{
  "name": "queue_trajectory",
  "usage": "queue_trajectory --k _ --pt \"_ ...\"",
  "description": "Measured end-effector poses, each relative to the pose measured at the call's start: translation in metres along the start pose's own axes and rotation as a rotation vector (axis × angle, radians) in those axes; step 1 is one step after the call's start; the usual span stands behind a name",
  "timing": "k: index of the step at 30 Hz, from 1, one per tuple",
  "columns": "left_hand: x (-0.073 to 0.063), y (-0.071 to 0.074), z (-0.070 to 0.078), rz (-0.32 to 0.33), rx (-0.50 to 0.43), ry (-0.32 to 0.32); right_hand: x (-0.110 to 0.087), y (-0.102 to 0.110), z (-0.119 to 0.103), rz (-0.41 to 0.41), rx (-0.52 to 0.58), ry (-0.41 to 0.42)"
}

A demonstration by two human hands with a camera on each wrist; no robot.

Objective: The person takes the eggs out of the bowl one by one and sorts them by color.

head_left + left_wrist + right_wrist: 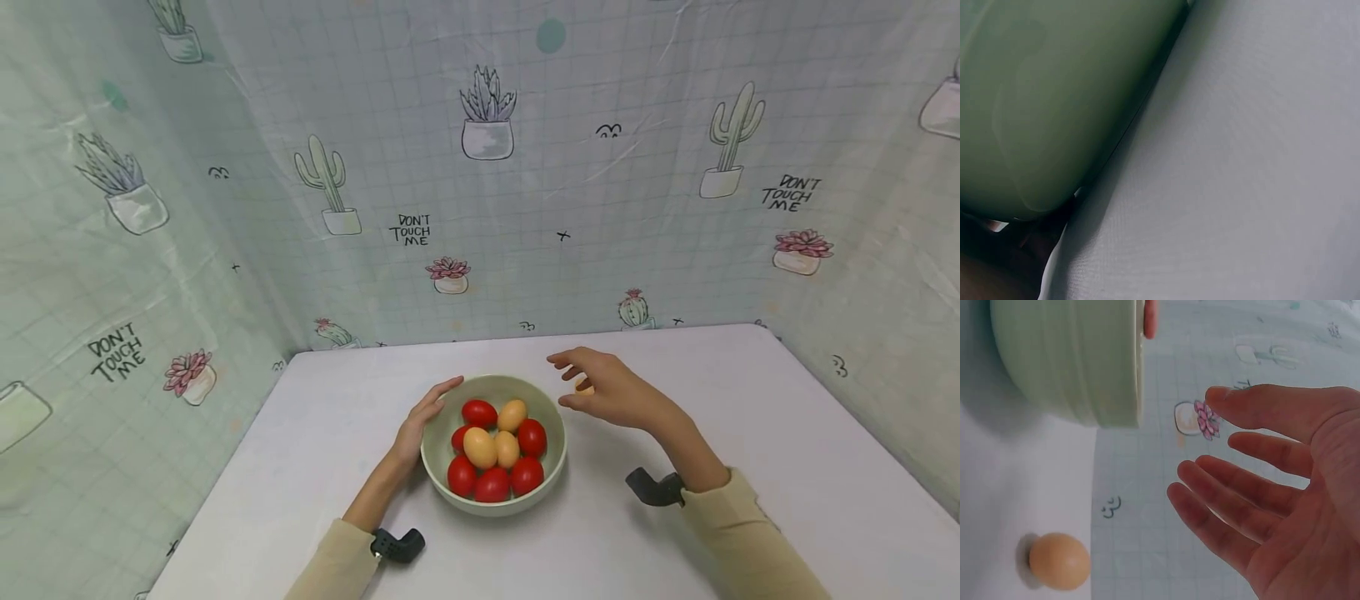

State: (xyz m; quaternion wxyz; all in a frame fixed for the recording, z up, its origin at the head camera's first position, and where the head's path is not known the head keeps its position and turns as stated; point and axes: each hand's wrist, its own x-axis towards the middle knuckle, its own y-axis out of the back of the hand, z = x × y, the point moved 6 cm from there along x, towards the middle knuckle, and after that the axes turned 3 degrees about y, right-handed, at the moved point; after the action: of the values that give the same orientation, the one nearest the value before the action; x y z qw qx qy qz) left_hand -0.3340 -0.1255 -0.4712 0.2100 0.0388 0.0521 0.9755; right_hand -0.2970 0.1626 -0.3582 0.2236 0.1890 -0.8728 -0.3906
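A pale green bowl (493,507) stands on the white table, holding several red tomatoes (532,437) and three light brown eggs (480,447). My left hand (414,427) rests against the bowl's left side, its fingers stretched along the rim. In the left wrist view the bowl's green outer wall (1054,106) fills the upper left. Just right of the bowl, my right hand (609,387) hovers with fingers spread and nothing between them. Partly hidden behind that hand, another egg (584,386) lies on the table; the right wrist view shows this egg (1060,561) whole.
The white table (337,400) ends at a back edge against a grid-patterned cloth (562,192) printed with potted plants. The same cloth hangs along both sides. Each wrist bears a black device (655,487), worn near a beige sleeve (742,533).
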Motion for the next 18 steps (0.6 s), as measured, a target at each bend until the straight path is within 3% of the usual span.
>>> queue_trajectory --k 5,9,18 --pt "-0.001 0.000 -0.001 0.010 0.007 0.008 0.012 -0.010 -0.015 -0.040 -0.028 0.070" --pt "-0.002 0.001 0.000 0.009 0.011 0.007 0.029 -0.021 -0.031 -0.117 0.014 0.109" --pt "-0.001 0.001 0.001 0.011 0.009 0.013 0.065 -0.039 -0.057 -0.229 0.018 0.133"
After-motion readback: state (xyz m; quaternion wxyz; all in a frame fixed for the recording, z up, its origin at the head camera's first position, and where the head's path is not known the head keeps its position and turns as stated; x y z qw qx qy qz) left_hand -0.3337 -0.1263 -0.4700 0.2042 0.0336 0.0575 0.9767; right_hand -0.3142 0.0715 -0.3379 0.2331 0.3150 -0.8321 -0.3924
